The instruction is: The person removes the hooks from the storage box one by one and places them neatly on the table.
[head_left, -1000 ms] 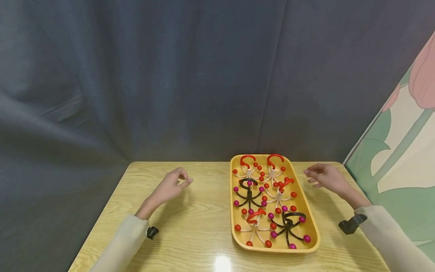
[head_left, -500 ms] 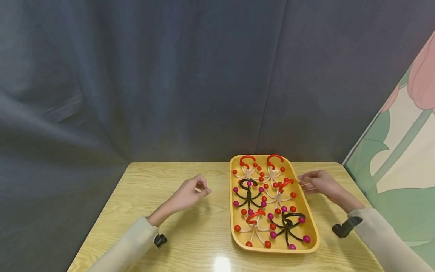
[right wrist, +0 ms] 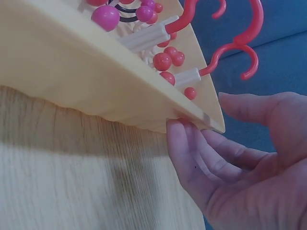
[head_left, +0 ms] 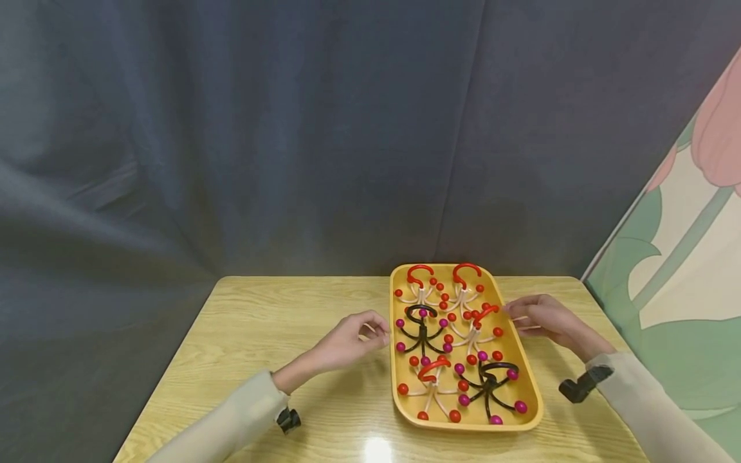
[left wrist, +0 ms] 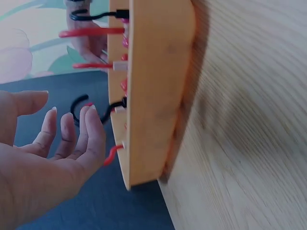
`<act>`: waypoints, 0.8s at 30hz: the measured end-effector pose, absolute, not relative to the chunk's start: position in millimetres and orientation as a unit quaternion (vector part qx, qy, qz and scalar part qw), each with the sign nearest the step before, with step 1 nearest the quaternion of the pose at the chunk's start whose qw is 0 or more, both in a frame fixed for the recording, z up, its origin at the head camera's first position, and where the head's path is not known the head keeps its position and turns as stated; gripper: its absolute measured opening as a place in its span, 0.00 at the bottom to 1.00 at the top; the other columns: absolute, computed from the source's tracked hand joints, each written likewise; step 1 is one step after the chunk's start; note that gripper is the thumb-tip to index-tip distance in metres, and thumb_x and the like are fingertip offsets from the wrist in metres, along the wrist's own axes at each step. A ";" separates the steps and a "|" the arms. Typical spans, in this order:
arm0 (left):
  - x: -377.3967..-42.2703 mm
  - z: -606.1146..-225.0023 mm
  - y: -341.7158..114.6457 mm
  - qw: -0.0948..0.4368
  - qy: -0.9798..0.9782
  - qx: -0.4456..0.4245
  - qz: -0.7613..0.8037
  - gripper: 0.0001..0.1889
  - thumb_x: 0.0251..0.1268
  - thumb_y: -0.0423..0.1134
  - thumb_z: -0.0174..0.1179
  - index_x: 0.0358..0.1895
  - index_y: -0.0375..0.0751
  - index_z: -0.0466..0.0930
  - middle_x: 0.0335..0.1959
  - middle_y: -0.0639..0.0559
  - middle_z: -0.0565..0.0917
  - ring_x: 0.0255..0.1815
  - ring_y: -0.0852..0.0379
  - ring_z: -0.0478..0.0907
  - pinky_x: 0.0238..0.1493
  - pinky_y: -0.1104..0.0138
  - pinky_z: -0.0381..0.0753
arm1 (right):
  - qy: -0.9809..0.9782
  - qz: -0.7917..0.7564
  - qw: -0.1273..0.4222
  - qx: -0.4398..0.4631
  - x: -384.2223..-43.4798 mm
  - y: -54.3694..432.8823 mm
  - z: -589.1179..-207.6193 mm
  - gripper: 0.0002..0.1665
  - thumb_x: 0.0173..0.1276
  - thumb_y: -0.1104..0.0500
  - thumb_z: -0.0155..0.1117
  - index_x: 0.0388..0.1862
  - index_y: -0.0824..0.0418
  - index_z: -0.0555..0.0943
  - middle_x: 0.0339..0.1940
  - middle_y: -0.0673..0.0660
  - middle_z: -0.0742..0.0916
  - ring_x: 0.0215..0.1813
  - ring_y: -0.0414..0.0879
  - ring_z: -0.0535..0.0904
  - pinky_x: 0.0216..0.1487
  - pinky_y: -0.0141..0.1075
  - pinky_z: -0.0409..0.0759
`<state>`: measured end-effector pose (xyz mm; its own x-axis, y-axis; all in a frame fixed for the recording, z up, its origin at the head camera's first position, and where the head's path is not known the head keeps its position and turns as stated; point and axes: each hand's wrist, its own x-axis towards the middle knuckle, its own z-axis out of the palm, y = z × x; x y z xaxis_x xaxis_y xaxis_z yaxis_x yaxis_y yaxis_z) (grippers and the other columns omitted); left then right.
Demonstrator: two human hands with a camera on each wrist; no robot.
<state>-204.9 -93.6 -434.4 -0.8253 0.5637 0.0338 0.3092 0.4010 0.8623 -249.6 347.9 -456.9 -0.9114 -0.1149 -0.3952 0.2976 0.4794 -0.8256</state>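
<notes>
A yellow tray [head_left: 469,426] lies lengthwise on the table, holding several hooks with spread, ball-tipped arms. Some, such as the front-left one [head_left: 433,386], have red hooks, white arms and red balls; two, including a black one [head_left: 490,382], have black arms and magenta balls. My left hand [head_left: 347,344] is beside the tray's left wall, fingers loosely bent; in the left wrist view a gap separates the fingers from the wall [left wrist: 156,96]. At the right rim, my right hand [head_left: 550,321] touches the tray's outer side with its fingertips [right wrist: 177,132], the thumb apart from the rim.
The wooden table [head_left: 278,302] extends left of the tray. Behind it hangs a dark curtain [head_left: 347,161], close to the tray's far end. A flower-patterned panel [head_left: 683,276] stands on the right.
My left hand has moved right, from over the table to beside the tray's left wall. My right hand has come left to the tray's right rim.
</notes>
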 end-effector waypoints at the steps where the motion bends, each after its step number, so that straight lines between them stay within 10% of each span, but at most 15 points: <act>1: -204.2 -433.3 -91.2 0.142 0.822 0.262 0.485 0.09 0.76 0.40 0.64 0.51 0.41 0.84 0.48 0.51 0.86 0.48 0.58 0.82 0.51 0.70 0.84 | 0.833 -0.510 0.205 0.060 -250.6 348.5 -458.1 0.33 0.78 0.54 0.64 0.71 0.77 0.73 0.62 0.67 0.88 0.51 0.47 0.89 0.53 0.44 0.91; 24: -181.9 -429.3 -55.8 0.204 0.799 0.247 0.508 0.18 0.64 0.41 0.76 0.56 0.48 0.87 0.54 0.56 0.89 0.57 0.52 0.86 0.50 0.74 0.86 | 0.806 -0.536 0.241 0.069 -261.6 350.5 -457.8 0.35 0.79 0.61 0.62 0.77 0.75 0.63 0.50 0.55 0.90 0.47 0.42 0.88 0.47 0.40 0.91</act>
<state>-181.9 -55.8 -429.3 -0.7949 0.6020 -0.0761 0.1866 0.3619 0.9133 -261.6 350.5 -457.8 -0.8743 -0.1469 -0.4627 0.3702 0.4148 -0.8312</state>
